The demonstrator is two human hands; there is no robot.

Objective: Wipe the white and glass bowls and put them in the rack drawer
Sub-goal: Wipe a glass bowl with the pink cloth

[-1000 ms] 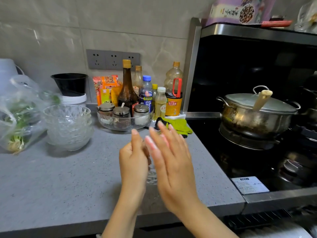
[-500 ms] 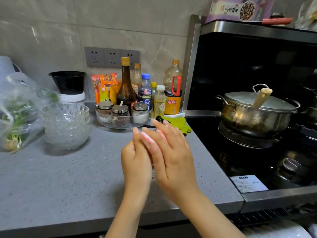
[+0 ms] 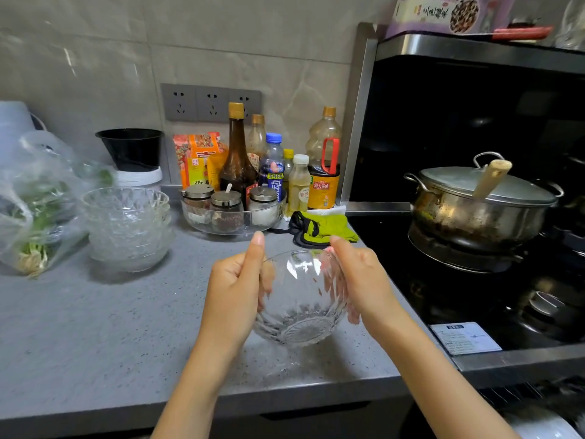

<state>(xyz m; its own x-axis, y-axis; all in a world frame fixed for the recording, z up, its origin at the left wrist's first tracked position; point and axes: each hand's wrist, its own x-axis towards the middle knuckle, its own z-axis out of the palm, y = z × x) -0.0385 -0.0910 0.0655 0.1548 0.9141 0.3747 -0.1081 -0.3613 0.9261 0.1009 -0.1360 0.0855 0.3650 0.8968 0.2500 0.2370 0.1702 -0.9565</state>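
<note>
A cut-glass bowl is held tilted above the grey counter, its base toward me. My left hand grips its left rim with the thumb up along the edge. My right hand holds the right side, fingers curled round the rim. A stack of several more glass bowls stands on the counter to the left. White dishes show at the bottom right, below the counter edge. No cloth is in either hand.
A glass tray of spice jars and several bottles stand at the back. A green glove lies beside them. A bag of greens sits far left. On the right, a lidded steel pot stands on the black stove.
My hands were close together in front of me with palms facing. They have moved apart and now hold the glass bowl between them, plainly in view.
</note>
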